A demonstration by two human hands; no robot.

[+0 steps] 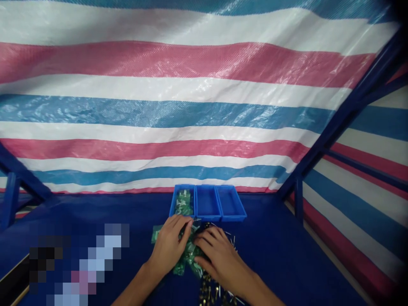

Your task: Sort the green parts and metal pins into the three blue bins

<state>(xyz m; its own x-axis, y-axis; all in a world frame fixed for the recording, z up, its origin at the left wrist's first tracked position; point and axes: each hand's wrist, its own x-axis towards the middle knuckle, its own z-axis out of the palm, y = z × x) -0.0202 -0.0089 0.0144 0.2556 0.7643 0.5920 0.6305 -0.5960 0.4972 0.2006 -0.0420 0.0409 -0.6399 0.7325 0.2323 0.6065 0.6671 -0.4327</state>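
My left hand (170, 243) is over the left side of a pile of small green packets (188, 258), its fingers bent and its thumb close to the fingertips; what lies between them is too small to make out. On the pile's right side, my right hand (217, 254) rests with fingers curved and thumb apart, touching packets. Small brass and silver metal pieces (208, 291) are scattered beneath and beside my right hand. Just beyond the hands stand three blue bins side by side. The left bin (172, 208) holds green packets; the middle bin (208, 202) and right bin (231, 202) show bare bottoms.
The dark blue table (127, 208) reaches a striped plastic sheet (159, 112) at the back. Blue metal posts (298, 197) slant up at both sides. A blurred, pixelated patch and a black object with a light edge (14, 272) lie at the left.
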